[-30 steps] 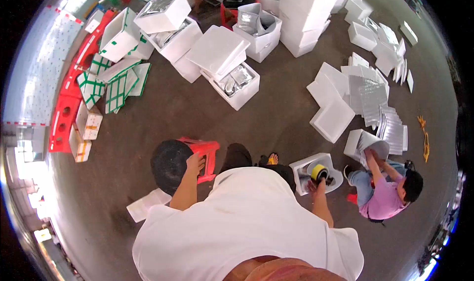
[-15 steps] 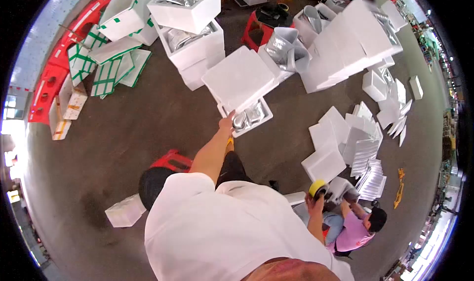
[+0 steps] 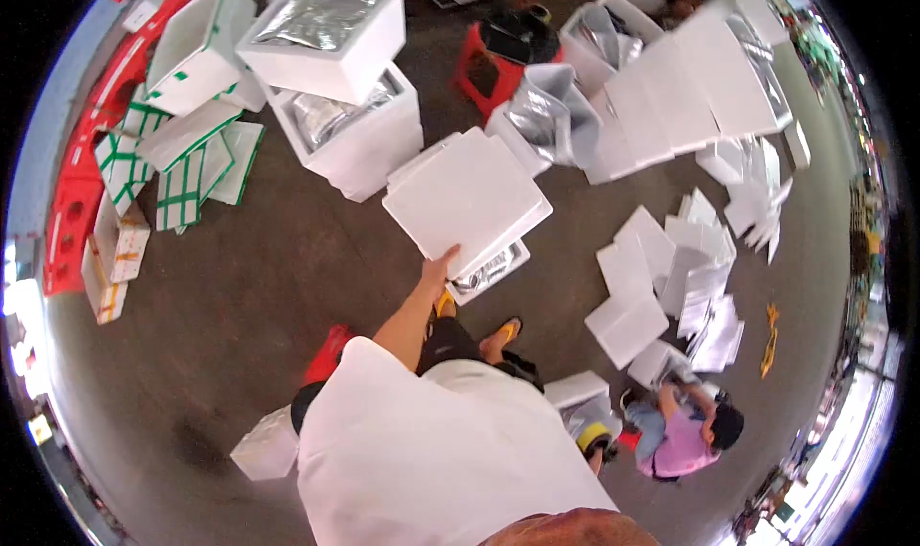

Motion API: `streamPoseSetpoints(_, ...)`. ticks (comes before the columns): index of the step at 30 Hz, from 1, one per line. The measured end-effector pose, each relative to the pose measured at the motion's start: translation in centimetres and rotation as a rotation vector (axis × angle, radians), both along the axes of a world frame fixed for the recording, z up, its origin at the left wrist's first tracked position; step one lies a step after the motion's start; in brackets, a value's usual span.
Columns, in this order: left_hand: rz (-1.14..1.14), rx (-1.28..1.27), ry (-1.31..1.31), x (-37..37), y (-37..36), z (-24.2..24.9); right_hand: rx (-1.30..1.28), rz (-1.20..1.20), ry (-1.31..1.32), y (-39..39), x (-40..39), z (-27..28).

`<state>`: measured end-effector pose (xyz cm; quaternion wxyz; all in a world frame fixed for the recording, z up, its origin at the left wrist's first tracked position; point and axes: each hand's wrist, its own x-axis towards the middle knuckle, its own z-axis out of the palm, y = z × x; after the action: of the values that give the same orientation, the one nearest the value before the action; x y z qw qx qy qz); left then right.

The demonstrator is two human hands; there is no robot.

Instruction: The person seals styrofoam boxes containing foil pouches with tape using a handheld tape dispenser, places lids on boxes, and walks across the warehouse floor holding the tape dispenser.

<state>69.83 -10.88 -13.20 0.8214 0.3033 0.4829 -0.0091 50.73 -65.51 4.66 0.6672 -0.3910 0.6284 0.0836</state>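
My left hand [image 3: 438, 266] reaches forward and grips the near corner of a white foam lid [image 3: 465, 196]. The lid sits tilted over other white foam pieces and partly covers a foam box [image 3: 516, 261] with silver foil lining inside. Low on the right, my right hand [image 3: 595, 460] holds a roll of yellow tape [image 3: 592, 435]; the shirt hides most of that hand. A white foam box with a silver liner [image 3: 586, 414] is close to the tape.
Stacked foam boxes [image 3: 369, 148] stand at the front left, green-taped boxes [image 3: 201, 47] beyond. A red stool [image 3: 489, 67] is ahead. Loose foam lids [image 3: 628, 316] lie on the right. A person in pink [image 3: 682, 439] sits at the lower right, hands at a box.
My left hand has gone from the foil-lined box's edge to the lid's corner. The lid now covers more of the box. My right hand with the tape has dropped lower and nearer my body.
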Motion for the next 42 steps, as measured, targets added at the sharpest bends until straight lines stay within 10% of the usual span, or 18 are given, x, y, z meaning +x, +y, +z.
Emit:
streamPoseSetpoints(11, -1.098, 0.871, -0.062, -2.6, -7.2, 6.9, 0.008, 0.26, -0.179, 2.7, 10.8, -3.0)
streamPoseSetpoints(20, -0.861, 0.458, -0.217, -3.5, -8.2, 1.3, 0.016, 0.559, -0.422, 5.8, 17.0, -3.7)
streamPoseSetpoints(24, -0.974, 1.014, -0.14, -3.4, -8.9, 3.3, -0.097, 0.533, -0.271, 7.9, 18.3, -4.8)
streamPoseSetpoints(28, -1.009, 0.467, -0.04, -3.8, -13.2, -4.4, -0.061, 0.602, -0.268, 9.6, 18.7, -5.4)
streamPoseSetpoints(39, -0.959, 0.258, -0.029, -4.8, -16.0, -9.9, -0.134, 0.794, -0.216, 20.9, 32.5, -11.1)
streamPoseSetpoints(42, -0.862, 0.492, 0.456, -4.4, -15.1, -8.4, -0.088, 0.866, -0.347, 26.2, 38.5, -13.9)
